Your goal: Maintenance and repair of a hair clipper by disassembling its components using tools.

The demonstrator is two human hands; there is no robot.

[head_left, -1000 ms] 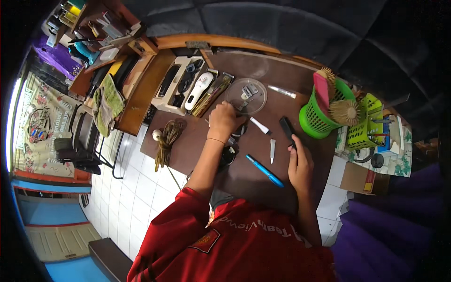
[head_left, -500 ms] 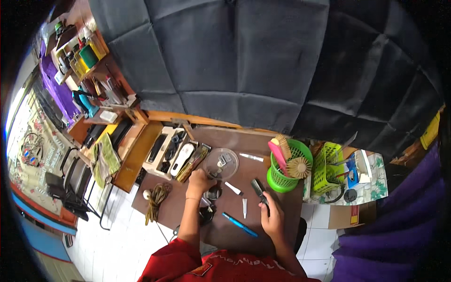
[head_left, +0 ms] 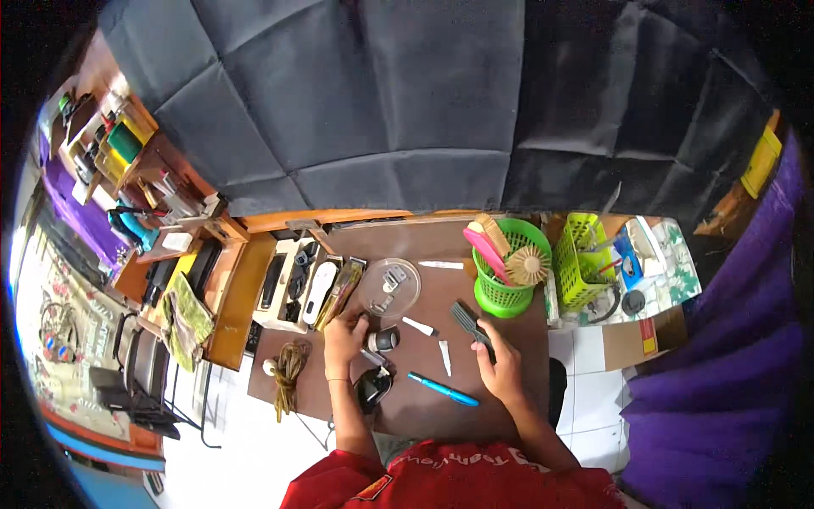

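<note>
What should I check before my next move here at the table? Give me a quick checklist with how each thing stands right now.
1. Right hand gripping the black brush: ok.
2. Left hand empty: cannot tell; something dark shows at its fingertips, but the grip is unclear.
3. Space around the left hand uncluttered: not ok; the gold clipper and dark round item are close by.
4. Small metal parts inside the clear round dish: ok.
5. Blue pen-shaped tool lying on the table, apart from both hands: ok.
6. Green basket standing upright with the brushes in it: ok.
</note>
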